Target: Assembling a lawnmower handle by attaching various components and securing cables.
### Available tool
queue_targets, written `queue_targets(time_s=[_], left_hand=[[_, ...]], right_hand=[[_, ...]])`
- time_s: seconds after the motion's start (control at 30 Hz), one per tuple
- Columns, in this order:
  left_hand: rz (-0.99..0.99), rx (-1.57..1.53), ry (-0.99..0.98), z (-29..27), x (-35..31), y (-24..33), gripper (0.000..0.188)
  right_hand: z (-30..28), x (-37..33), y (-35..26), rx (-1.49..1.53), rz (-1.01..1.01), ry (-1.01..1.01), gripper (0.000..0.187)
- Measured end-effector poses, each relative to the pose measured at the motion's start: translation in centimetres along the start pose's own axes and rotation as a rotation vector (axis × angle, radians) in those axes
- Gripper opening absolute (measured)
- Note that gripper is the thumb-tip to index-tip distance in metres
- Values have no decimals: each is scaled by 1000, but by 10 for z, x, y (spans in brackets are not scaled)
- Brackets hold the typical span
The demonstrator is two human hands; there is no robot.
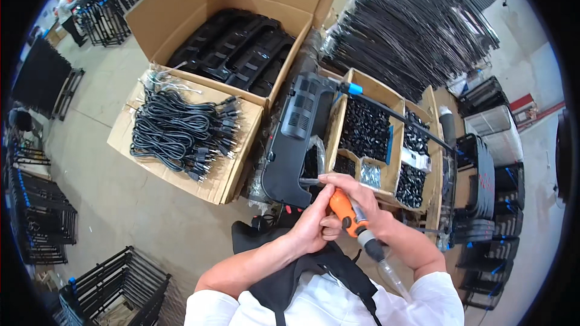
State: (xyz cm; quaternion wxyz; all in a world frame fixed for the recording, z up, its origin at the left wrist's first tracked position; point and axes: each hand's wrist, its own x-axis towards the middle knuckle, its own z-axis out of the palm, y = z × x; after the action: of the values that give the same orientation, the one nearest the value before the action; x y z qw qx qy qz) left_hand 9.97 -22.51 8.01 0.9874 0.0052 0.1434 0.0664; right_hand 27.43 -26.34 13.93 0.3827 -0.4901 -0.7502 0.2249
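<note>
An orange power screwdriver [344, 210] is held by the right hand [367, 200], the fingers of which are wrapped partly around its body. Its dark collar and clear tube are angled down toward the white right sleeve [435, 299]. The left hand [313, 222] is brought against the right at the tool's upper end, its fingers curled; whether anything is gripped by them cannot be told. Both hands are placed just at the near end of a black curved housing [279, 160], by which a ribbed oval section is carried. Beside the housing, on its right, a divided tray [393, 172] is filled with small black parts [365, 127], and a clear bag [370, 174] is set in one compartment. A black bar [406, 119] is laid across the tray. To the left, coiled black cables [175, 133] are piled on cardboard [172, 178]. Behind them, black mouldings [232, 48] are packed in an open cardboard box [181, 1]. Long black strips [399, 30] are stacked beyond the tray.
</note>
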Motion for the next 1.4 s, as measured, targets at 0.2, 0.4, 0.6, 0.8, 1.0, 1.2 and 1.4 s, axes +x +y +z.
queue_targets(time_s=[0.2, 0.4, 0.6, 0.8, 1.0, 1.2, 1.4], left_hand=[[805, 1881, 790, 29, -20, 17, 37], [902, 2263, 901, 80, 9, -8, 40], [832, 2330, 949, 76, 22, -24, 39], [818, 2484, 923, 68, 31, -26, 35], [878, 2553, 1029, 53, 38, -17, 30], [991, 2064, 1073, 50, 27, -8, 24], [855, 1560, 1051, 31, 11, 4, 21]], right_hand=[[-2, 14, 21, 134, 372, 187, 75], [-17, -4, 47, -7, 344, -28, 82], [3, -32, 79, 323, 549, 8, 68], [5, -36, 86, 496, 514, 23, 43], [3, -21, 88, 60, 321, -18, 57], [9, 2, 67, 153, 374, 0, 55], [28, 24, 70, 1, 322, -73, 56]])
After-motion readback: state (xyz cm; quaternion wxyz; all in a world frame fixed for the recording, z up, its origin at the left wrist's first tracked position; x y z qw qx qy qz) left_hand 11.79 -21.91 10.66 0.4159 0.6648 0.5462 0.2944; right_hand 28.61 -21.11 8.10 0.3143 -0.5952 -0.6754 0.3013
